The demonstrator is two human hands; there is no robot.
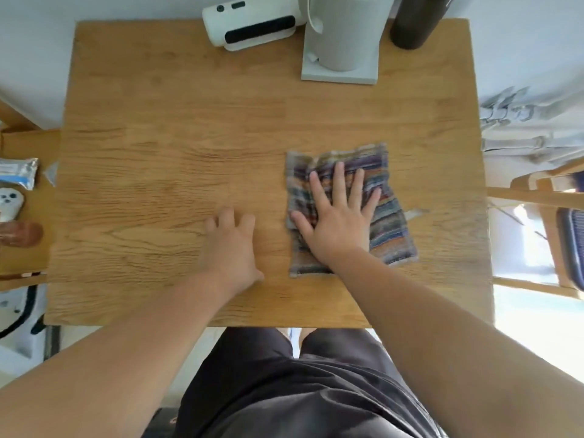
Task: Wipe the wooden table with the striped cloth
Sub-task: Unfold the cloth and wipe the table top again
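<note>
A striped, multicoloured cloth [390,229] lies flat on the right half of the wooden table [164,159]. My right hand [336,216] presses down on the cloth with its palm flat and fingers spread, covering the cloth's left and middle part. My left hand [232,245] rests on the bare wood just left of the cloth, fingers loosely curled, holding nothing. The picture is slightly blurred by motion.
At the table's far edge stand a white device with a black grille [249,23], a pale grey cylinder on a square base [343,42] and a dark bottle [414,23]. A side shelf with small items [15,200] is on the left, a wooden chair [537,197] on the right.
</note>
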